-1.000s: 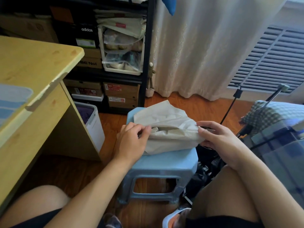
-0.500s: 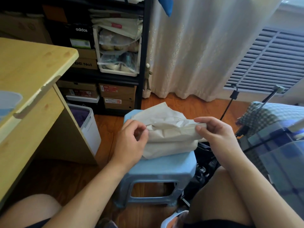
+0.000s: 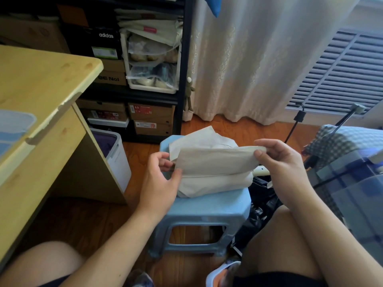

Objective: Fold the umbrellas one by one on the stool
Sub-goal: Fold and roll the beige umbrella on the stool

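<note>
While the beige umbrella (image 3: 209, 172) lies on the blue stool (image 3: 207, 206), my left hand (image 3: 159, 183) and right hand (image 3: 284, 168) each pinch one canopy panel's ends; I judge pleating underway, next laying it flat.

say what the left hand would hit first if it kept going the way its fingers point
Likely the beige umbrella: the left hand already pinches its near-left edge, fingers pointing up and right into the fabric. Depth is unclear.

Person with bare forearms and bare knees, wearing black shorts (image 3: 275, 279) and a white shoe with orange lining (image 3: 222, 273).
</note>
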